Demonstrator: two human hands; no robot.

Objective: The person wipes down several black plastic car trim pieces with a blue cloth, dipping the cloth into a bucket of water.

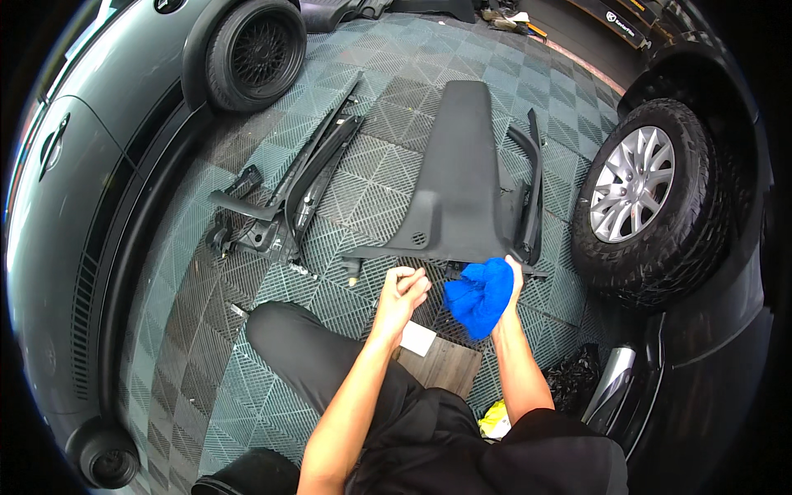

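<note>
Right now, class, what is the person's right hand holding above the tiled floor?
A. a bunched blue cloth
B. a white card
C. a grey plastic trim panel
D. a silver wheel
A: the right hand closes around a bunched blue cloth, while the grey trim panel lies on the floor tiles beyond it, not held.

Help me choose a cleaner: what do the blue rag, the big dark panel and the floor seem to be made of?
Blue rag, held in the right hand: soft cloth, probably microfibre, crumpled into folds. Dark panel: likely moulded plastic, matte grey, smooth with a small vent grille. Floor: seemingly interlocking plastic grid tiles, ribbed and slightly glossy.
</note>
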